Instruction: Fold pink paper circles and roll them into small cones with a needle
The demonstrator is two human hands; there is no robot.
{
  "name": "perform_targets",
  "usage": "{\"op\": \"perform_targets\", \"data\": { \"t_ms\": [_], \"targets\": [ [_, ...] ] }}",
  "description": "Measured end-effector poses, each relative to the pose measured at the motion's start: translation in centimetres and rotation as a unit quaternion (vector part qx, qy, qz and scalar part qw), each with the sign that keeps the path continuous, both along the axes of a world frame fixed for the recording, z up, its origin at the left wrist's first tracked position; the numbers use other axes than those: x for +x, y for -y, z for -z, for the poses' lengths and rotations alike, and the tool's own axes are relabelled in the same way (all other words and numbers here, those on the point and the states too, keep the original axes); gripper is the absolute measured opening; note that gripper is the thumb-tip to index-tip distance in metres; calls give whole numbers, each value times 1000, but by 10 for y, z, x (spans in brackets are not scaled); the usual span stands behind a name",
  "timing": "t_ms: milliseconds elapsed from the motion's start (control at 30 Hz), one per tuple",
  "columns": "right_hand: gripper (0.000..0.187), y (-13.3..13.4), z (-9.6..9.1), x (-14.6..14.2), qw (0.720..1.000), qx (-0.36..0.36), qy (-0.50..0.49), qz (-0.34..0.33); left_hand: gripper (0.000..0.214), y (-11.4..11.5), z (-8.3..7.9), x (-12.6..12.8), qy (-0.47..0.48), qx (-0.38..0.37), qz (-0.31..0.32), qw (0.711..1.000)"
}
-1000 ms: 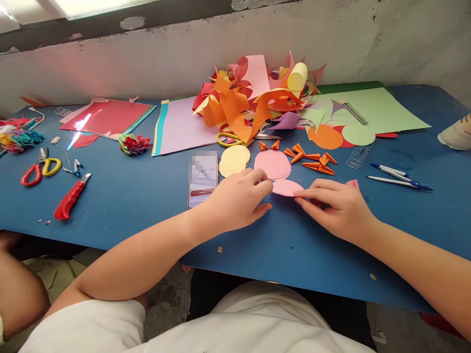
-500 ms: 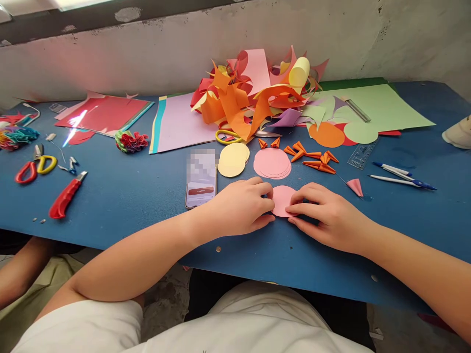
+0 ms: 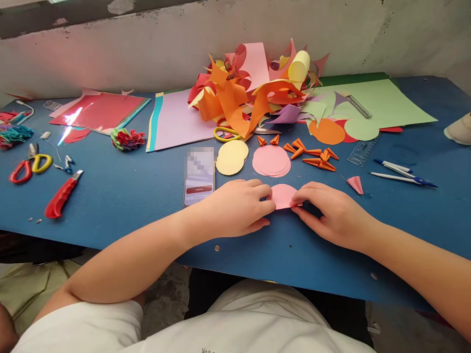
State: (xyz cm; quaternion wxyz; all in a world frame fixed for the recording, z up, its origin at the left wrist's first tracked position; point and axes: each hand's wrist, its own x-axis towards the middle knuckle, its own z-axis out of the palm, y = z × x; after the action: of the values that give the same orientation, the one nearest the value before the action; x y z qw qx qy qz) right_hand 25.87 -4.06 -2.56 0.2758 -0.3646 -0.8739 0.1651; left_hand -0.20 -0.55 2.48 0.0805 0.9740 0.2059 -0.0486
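A pink paper circle (image 3: 282, 196) lies on the blue table between my hands, its near edge now straight as if folded or lifted. My right hand (image 3: 326, 211) pinches the circle's right near edge between thumb and fingers. With curled fingers, my left hand (image 3: 245, 206) holds the left edge; its thumb rests lower, on the table side. Just beyond is a stack of pink paper circles (image 3: 271, 161), beside a few yellow paper circles (image 3: 231, 158). Small orange folded paper cones (image 3: 319, 159) lie to the right, near a pink paper cone (image 3: 355, 185) on a wire.
A phone (image 3: 198, 189) lies left of the yellow circles. Paper scraps (image 3: 235, 100) heap at the back over coloured sheets (image 3: 180, 122). On the left are scissors (image 3: 31, 166) and a red utility knife (image 3: 63, 196); on the right, a ruler (image 3: 362, 153) and pens (image 3: 397, 179).
The circle's near edge has gone from round to straight as my right fingers closed on it. The other person's arm at lower left has moved down. The view has shifted slightly.
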Motion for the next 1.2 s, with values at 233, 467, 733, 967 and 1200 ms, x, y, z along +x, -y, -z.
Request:
{"op": "perform_targets", "data": {
  "t_ms": [233, 467, 733, 967, 1200],
  "targets": [
    [10, 0, 0, -1, 1000, 6, -3, 2, 30, 0, 0, -1, -3, 3, -1, 1000],
    [11, 1, -1, -1, 1000, 4, 1, 0, 27, 1, 0, -1, -5, 8, -4, 1000],
    [12, 1, -3, -1, 999, 11, 14, -35, 26, 2, -1, -1, -3, 2, -4, 1000],
    [14, 1, -3, -1, 999, 15, 7, -46, 23, 2, -2, -2, 0, 3, -3, 1000],
    [14, 0, -3, -1, 998, 18, 3, -56, 23, 5, -1, 0, -6, 4, -4, 1000]
  ]
}}
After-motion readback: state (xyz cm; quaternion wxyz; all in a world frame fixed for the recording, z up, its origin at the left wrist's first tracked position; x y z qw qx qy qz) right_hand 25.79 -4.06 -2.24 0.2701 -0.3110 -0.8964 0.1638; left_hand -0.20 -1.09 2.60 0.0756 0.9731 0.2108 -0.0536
